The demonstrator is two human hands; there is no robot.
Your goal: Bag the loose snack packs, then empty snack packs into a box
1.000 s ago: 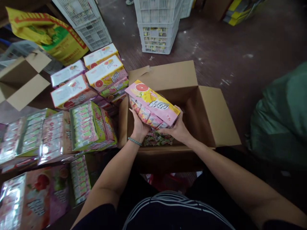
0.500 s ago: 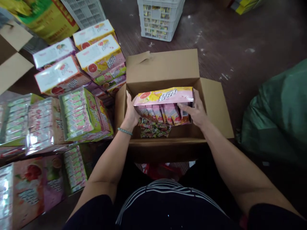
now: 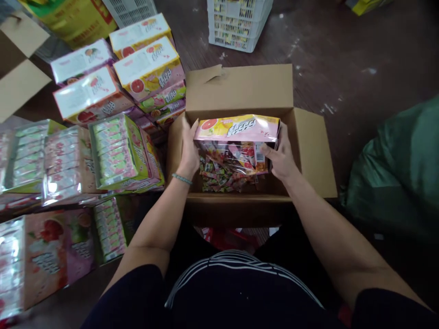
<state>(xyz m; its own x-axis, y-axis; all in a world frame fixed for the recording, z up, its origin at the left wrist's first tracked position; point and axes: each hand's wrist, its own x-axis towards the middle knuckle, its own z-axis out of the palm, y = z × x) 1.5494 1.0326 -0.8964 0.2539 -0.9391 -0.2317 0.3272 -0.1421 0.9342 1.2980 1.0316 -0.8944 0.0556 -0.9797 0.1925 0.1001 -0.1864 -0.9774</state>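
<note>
A pink and yellow display box is tipped on its side over the open carton, its open face toward me with a few packets showing inside. My right hand grips the box's right end, thumb on the front edge. At the left end, my left hand presses against the box with its fingers pointing up; a braided band circles that wrist. Small loose packets lie on the carton's bottom beneath the box.
Stacked display boxes and packet-filled trays stand on the left. A white crate is beyond the carton. A green sack lies at the right, and a yellow bag at the upper left.
Packets have slid out of the tipped box, leaving fewer inside and more loose ones in the carton. The whole view has shifted slightly.
</note>
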